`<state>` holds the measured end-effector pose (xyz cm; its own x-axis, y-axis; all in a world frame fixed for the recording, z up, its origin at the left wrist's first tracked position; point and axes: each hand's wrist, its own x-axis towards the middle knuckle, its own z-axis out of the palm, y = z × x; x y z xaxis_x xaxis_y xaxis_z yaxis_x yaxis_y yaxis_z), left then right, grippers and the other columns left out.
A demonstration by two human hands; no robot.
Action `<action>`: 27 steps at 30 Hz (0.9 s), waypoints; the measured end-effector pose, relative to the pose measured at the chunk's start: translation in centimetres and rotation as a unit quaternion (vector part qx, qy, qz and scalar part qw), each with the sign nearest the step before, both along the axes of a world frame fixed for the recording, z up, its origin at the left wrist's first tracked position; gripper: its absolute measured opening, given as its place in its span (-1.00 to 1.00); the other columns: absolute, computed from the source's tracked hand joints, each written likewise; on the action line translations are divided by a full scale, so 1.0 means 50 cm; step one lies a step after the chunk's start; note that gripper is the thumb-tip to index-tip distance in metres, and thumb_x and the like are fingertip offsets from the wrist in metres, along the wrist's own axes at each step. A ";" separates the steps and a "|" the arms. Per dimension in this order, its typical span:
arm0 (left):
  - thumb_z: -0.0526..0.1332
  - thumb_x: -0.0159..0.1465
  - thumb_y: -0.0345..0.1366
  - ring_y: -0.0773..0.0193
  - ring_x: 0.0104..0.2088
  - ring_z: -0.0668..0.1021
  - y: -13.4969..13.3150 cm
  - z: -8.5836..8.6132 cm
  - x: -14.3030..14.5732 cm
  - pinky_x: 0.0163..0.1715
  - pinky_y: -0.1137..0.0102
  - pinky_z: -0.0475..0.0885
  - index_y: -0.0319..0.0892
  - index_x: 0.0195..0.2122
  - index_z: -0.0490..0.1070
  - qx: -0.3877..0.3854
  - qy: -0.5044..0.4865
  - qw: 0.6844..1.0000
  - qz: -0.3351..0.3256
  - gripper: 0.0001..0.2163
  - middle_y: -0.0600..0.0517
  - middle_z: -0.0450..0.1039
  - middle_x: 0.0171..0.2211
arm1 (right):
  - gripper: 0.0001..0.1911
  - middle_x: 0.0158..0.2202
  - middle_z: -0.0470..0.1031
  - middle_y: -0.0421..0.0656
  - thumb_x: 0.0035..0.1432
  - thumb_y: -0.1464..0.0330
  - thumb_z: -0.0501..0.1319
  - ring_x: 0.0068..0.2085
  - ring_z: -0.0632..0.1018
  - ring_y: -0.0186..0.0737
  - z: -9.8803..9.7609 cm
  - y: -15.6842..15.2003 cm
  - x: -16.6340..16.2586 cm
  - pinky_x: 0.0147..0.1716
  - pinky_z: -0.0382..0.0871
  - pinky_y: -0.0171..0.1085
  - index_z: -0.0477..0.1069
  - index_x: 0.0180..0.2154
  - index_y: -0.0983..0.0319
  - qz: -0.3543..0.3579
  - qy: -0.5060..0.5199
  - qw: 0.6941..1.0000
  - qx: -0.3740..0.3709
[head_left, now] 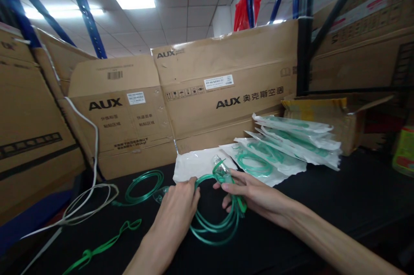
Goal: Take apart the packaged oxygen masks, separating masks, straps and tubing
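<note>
While hands (176,206) (255,193) clasp it, green tubing (210,234) coils

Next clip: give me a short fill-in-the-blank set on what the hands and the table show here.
1. The left hand and the right hand hold a coil of tubing whose colour is ___.
2. The cardboard boxes behind bear the printed letters ___.
3. The stack of sealed packs lies to the ___ of both hands.
4. A second coil lies on a table whose top is ___.

Missing words: green; AUX; right; black.
</note>
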<state>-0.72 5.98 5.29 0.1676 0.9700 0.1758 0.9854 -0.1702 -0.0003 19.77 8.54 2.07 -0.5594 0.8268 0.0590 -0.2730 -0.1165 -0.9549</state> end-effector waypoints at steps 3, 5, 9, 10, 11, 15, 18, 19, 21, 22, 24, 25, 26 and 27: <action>0.00 0.42 -0.45 0.01 -0.08 0.64 0.032 -0.010 -0.003 -0.10 0.24 0.46 -0.20 0.08 0.43 0.038 -0.057 0.994 -0.089 -0.70 -0.17 0.60 -0.15 | -0.55 -0.04 0.51 -0.10 0.07 0.32 0.46 -0.39 0.56 -0.36 0.003 0.022 0.001 -0.38 0.49 -0.30 0.44 -0.01 0.23 0.026 0.000 0.999 -0.034; 0.00 0.42 -0.45 0.06 -0.06 0.61 0.054 -0.027 -0.002 -0.06 0.24 0.45 -0.18 0.06 0.43 0.064 -0.119 0.981 -0.138 -0.71 -0.14 0.57 -0.10 | -0.57 -0.13 0.51 -0.15 0.04 0.33 0.48 -0.46 0.50 -0.41 -0.002 0.036 -0.002 -0.39 0.50 -0.29 0.43 -0.06 0.23 0.019 0.012 0.999 -0.047; 0.00 0.42 -0.44 0.09 -0.04 0.58 0.078 -0.068 0.006 0.04 0.21 0.43 -0.21 0.07 0.42 0.089 -0.228 0.957 -0.155 -0.71 -0.13 0.54 -0.08 | -0.65 -0.40 0.40 -0.30 0.03 0.28 0.49 -0.58 0.30 -0.51 -0.025 0.050 -0.015 -0.57 0.32 -0.42 0.40 -0.24 0.23 -0.025 0.036 0.998 -0.055; 0.01 0.41 -0.44 0.09 -0.01 0.57 0.078 -0.076 0.009 0.07 0.19 0.41 -0.22 0.09 0.41 0.088 -0.244 0.954 -0.153 -0.70 -0.14 0.54 -0.05 | -0.64 -0.43 0.35 -0.33 0.04 0.26 0.49 -0.59 0.27 -0.53 -0.029 0.050 -0.017 -0.60 0.24 -0.45 0.39 -0.24 0.23 -0.034 0.034 0.997 -0.055; 0.01 0.40 -0.44 0.08 0.01 0.55 0.078 -0.082 0.010 0.09 0.18 0.40 -0.23 0.11 0.40 0.086 -0.257 0.951 -0.151 -0.68 -0.15 0.53 -0.03 | -0.63 -0.46 0.32 -0.34 0.05 0.23 0.48 -0.59 0.25 -0.53 -0.032 0.048 -0.020 -0.62 0.18 -0.47 0.39 -0.22 0.22 -0.042 0.029 0.997 -0.053; 0.03 0.40 -0.41 0.07 0.05 0.54 0.078 -0.095 0.006 0.13 0.16 0.38 -0.23 0.12 0.42 0.075 -0.285 0.944 -0.148 -0.68 -0.15 0.52 0.00 | -0.61 -0.45 0.32 -0.31 0.17 0.06 0.36 -0.58 0.25 -0.51 -0.029 0.039 -0.024 -0.62 0.15 -0.46 0.40 -0.26 0.25 -0.051 0.027 0.997 -0.056; 0.04 0.40 -0.37 0.08 0.07 0.53 0.080 -0.099 0.002 0.15 0.18 0.36 -0.23 0.10 0.44 0.078 -0.290 0.943 -0.144 -0.69 -0.15 0.53 0.02 | -0.56 -0.47 0.34 -0.27 0.19 0.01 0.31 -0.58 0.26 -0.48 -0.026 0.041 -0.025 -0.62 0.18 -0.42 0.39 -0.36 0.27 -0.052 0.038 0.996 -0.059; 0.05 0.41 -0.35 0.07 0.07 0.53 0.080 -0.099 0.002 0.15 0.19 0.36 -0.23 0.10 0.44 0.078 -0.286 0.944 -0.142 -0.69 -0.16 0.53 0.02 | -0.56 -0.48 0.34 -0.27 0.18 0.02 0.33 -0.59 0.25 -0.48 -0.027 0.044 -0.025 -0.62 0.16 -0.42 0.39 -0.38 0.28 -0.058 0.037 0.996 -0.053; 0.06 0.42 -0.30 0.06 0.05 0.55 0.075 -0.097 0.006 0.11 0.20 0.39 -0.20 0.09 0.46 0.068 -0.269 0.950 -0.140 -0.70 -0.14 0.54 0.00 | -0.55 -0.49 0.35 -0.27 0.12 0.04 0.38 -0.60 0.22 -0.51 -0.032 0.052 -0.022 -0.63 0.12 -0.43 0.39 -0.41 0.30 -0.073 0.034 0.996 -0.037; 0.07 0.42 -0.27 0.06 0.04 0.56 0.071 -0.094 0.008 0.09 0.20 0.40 -0.18 0.09 0.47 0.062 -0.257 0.954 -0.141 -0.70 -0.13 0.55 -0.02 | -0.55 -0.50 0.35 -0.27 0.10 0.05 0.41 -0.60 0.20 -0.52 -0.035 0.056 -0.021 -0.64 0.10 -0.43 0.39 -0.42 0.31 -0.077 0.033 0.996 -0.032; 0.09 0.43 -0.17 0.05 0.00 0.58 0.063 -0.083 0.008 0.05 0.21 0.42 -0.15 0.08 0.48 0.058 -0.229 0.961 -0.145 -0.68 -0.11 0.57 -0.04 | -0.53 -0.52 0.33 -0.29 0.05 0.05 0.44 -0.61 0.16 -0.53 -0.042 0.062 -0.017 -0.64 0.07 -0.44 0.39 -0.43 0.31 -0.078 0.032 0.996 -0.031; 0.10 0.43 -0.11 0.04 0.00 0.58 0.061 -0.075 0.004 0.04 0.22 0.42 -0.16 0.08 0.49 0.068 -0.216 0.964 -0.141 -0.66 -0.11 0.58 -0.03 | -0.52 -0.53 0.32 -0.30 0.04 0.04 0.45 -0.61 0.15 -0.54 -0.045 0.065 -0.015 -0.64 0.06 -0.44 0.39 -0.43 0.31 -0.078 0.032 0.996 -0.033; 0.09 0.43 -0.07 0.03 0.00 0.59 0.062 -0.065 -0.003 0.05 0.22 0.42 -0.17 0.07 0.50 0.084 -0.204 0.966 -0.131 -0.63 -0.12 0.58 -0.02 | -0.52 -0.53 0.31 -0.30 0.03 0.04 0.45 -0.61 0.15 -0.53 -0.047 0.067 -0.014 -0.65 0.06 -0.44 0.39 -0.42 0.31 -0.079 0.032 0.996 -0.034; 0.07 0.44 -0.04 0.03 0.01 0.59 0.067 -0.054 -0.015 0.06 0.23 0.41 -0.19 0.07 0.50 0.104 -0.191 0.970 -0.112 -0.60 -0.13 0.58 -0.01 | -0.52 -0.52 0.32 -0.29 0.03 0.04 0.45 -0.60 0.15 -0.53 -0.048 0.068 -0.013 -0.65 0.05 -0.44 0.39 -0.42 0.31 -0.082 0.033 0.995 -0.036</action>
<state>-1.48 9.32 2.56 0.2546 0.8540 0.4536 0.8590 -0.4152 0.2996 19.14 11.94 -0.35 -0.4138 0.9099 0.0289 -0.3553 -0.1322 -0.9253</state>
